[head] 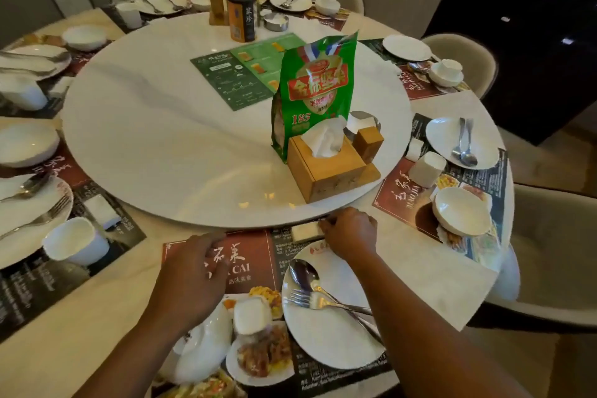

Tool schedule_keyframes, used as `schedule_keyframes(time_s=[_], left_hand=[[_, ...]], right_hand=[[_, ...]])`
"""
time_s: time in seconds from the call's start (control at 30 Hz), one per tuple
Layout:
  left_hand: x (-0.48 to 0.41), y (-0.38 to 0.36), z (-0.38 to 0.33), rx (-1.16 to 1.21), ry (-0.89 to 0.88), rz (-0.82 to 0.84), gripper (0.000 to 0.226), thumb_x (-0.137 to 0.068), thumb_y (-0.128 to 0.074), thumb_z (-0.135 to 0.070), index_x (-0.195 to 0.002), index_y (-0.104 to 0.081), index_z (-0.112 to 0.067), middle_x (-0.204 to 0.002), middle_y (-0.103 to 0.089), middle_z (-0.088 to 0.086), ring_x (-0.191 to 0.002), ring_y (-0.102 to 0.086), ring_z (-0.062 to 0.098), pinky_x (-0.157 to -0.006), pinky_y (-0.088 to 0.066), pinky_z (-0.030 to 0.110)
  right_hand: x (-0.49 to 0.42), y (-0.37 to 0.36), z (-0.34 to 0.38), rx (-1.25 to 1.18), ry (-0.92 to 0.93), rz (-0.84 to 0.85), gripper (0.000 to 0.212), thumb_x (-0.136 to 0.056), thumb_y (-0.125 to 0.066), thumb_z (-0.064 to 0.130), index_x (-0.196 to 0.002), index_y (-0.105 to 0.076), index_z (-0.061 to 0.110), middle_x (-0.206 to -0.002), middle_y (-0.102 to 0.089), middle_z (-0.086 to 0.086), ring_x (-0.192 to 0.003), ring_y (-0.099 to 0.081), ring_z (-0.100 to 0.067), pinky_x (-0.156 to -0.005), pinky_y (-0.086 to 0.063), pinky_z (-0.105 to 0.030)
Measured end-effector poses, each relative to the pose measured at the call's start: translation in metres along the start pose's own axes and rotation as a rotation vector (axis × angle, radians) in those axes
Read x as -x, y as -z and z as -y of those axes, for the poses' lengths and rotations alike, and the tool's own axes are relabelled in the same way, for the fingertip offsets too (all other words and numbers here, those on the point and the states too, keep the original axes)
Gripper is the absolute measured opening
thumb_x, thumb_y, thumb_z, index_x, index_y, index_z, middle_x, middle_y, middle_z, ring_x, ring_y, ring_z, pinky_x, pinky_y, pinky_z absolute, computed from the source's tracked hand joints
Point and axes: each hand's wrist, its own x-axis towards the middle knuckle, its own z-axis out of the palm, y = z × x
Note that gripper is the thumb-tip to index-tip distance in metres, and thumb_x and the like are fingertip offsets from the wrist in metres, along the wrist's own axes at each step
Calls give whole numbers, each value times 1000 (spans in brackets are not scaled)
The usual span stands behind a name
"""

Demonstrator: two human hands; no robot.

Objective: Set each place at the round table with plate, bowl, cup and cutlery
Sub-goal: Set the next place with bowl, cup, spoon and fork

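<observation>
Two hands at the near place setting

My left grip (193, 255) rests relaxed on the placemat (255, 255), holding nothing. My right grip (350, 231) curls its fingers against a white packet (303, 233) beside the turntable (161, 139); I cannot tell whether it pinches. Lower centre of the desk (420, 268): the plate (329, 342) carries the spoon (302, 271) and fork (307, 299), with the cup (250, 315) and bowl (202, 349) just left.

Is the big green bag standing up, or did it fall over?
Standing up. The green bag rises straight from the turntable, with its top edge highest, just behind the wooden tissue box.
</observation>
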Motion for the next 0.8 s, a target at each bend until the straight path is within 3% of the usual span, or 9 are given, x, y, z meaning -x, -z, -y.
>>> schedule_keyframes(time_s=[0.43,0.57,0.67,0.73,0.8], left_hand=[[29,11,6,-8,125,-72,43,-87,-68,-24,-129,-57,-26,-118,-64,-6,-104,-60,12,-88,-53,36],[44,17,22,-60,162,28,53,-86,-68,-38,-136,-52,-28,-132,-57,-6,-114,-58,13,-93,-50,32],[57,17,34,-166,142,187,76,-76,-72,-57,-142,-41,-34,-144,-43,-13,-126,-48,12,-102,-44,31],[66,15,40,-202,120,249,94,-65,-73,-67,-144,-32,-38,-151,-32,-16,-133,-40,12,-107,-41,32],[75,13,47,-241,110,278,111,-55,-73,-74,-147,-21,-41,-156,-20,-15,-139,-30,13,-112,-35,33]], right_hand=[[11,10,-1,-29,68,35,28,-95,-55,43,-90,-72,22,-86,-70,1,-91,-64,-22,-90,-43,-38],[41,20,15,-72,274,-73,28,-94,-60,40,-108,-72,19,-99,-71,-1,-94,-61,-21,-86,-50,-38],[82,29,42,-192,498,-47,19,-87,-72,29,-102,-74,17,-94,-71,-2,-91,-63,-22,-79,-52,-36],[109,31,62,-138,677,-29,18,-84,-75,25,-100,-74,17,-96,-71,-2,-91,-65,-22,-77,-54,-35],[128,26,82,-64,797,99,31,-87,-70,33,-114,-70,19,-113,-68,-1,-106,-61,-21,-92,-52,-38]])
